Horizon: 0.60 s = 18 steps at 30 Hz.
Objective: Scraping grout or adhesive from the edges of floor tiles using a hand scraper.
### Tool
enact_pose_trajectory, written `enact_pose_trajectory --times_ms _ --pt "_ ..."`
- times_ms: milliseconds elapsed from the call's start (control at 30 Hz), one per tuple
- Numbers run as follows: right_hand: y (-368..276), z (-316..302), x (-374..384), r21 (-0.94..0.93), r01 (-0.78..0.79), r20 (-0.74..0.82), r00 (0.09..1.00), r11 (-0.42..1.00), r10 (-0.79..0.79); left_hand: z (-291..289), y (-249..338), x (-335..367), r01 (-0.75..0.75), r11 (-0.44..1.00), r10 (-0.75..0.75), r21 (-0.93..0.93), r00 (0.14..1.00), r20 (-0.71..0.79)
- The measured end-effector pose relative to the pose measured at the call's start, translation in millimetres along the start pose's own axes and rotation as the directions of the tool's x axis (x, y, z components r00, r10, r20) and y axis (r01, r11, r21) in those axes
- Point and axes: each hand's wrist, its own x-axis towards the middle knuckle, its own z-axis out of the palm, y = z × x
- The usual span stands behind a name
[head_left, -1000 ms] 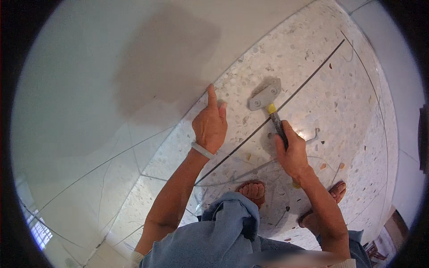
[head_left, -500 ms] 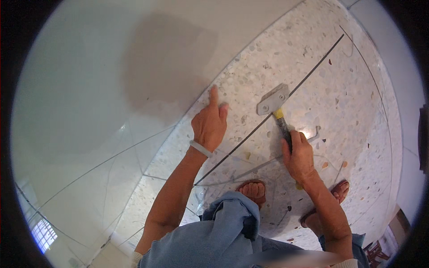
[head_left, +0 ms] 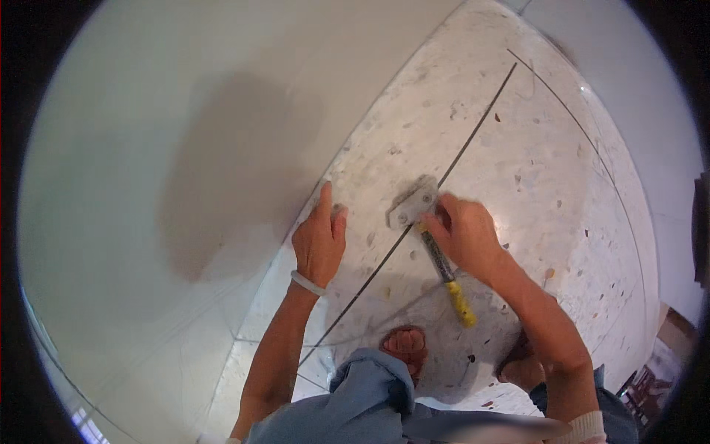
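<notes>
While left hand [head_left: 319,240] stretches index finger to edge of speckled slab [head_left: 547,192], thumb apart, right hand [head_left: 466,229] has fingers bent narrow at neck of scraper [head_left: 437,251], grip unclear; scraper head over dark line [head_left: 355,297]

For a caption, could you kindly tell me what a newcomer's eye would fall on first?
A hand tool with a grey bolted head and black-and-yellow handle stands out near the centre, the right hand at its neck. To its left, the left hand points forward. A thin black line crosses the pale, speckled stone surface diagonally.
</notes>
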Motion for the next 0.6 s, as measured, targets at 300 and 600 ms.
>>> enact_pose_trajectory --times_ms 300,600 --pt "-8.9 22.1 159.4 0.791 -0.101 -0.094 0.955 0.603 0.283 -1.0 17.9 26.0 -0.038 0.996 0.049 -0.086 0.99 0.129" --pt "-13.5 18.9 171.5 0.893 -0.176 -0.011 0.912 0.414 0.411 -2.5 24.3 29.5 -0.065 0.998 0.066 -0.02 0.992 0.105"
